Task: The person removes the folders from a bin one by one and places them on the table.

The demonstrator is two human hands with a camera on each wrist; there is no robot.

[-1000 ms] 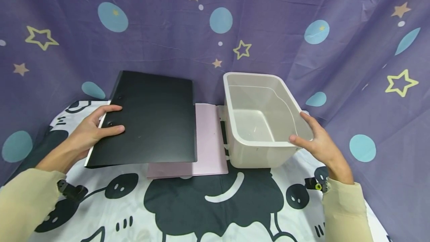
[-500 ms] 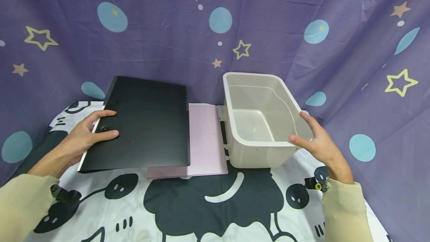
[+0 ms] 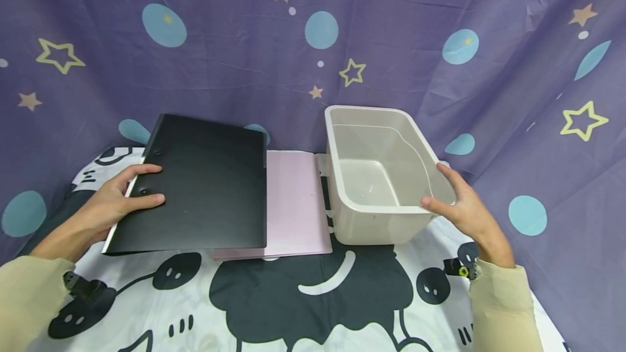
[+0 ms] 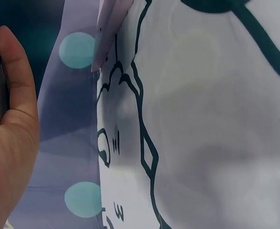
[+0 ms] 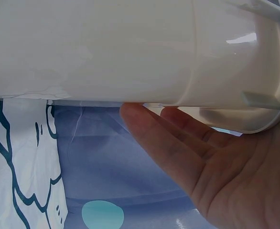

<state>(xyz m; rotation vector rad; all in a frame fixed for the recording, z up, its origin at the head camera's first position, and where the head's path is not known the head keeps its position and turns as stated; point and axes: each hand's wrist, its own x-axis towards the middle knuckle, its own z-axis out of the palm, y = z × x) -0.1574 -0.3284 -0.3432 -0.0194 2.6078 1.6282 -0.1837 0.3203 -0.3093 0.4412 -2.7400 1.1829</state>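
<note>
My left hand (image 3: 114, 197) grips the left, white-edged side of a black folder (image 3: 200, 189), thumb and forefinger on its upper face. The folder is tilted above a pink folder (image 3: 298, 205) and covers its left part. In the left wrist view the left hand's thumb side (image 4: 18, 86) shows at the left edge, beside the dark folder. At the right, my right hand (image 3: 464, 205) holds the near right corner of a beige plastic bin (image 3: 374, 224), thumb over the rim. The right wrist view shows the right fingers (image 5: 159, 138) against the bin's outer wall.
The bin stands upright with its inside (image 3: 371, 178) showing bare. A white and black cartoon-print cloth (image 3: 313, 297) covers the table. Behind it hangs a purple curtain (image 3: 235, 58) with stars and blue dots, close to the back of the bin.
My left hand has carried the black folder to the left and slightly down toward me, uncovering more of the pink folder. The right hand and the bin have stayed in place.
</note>
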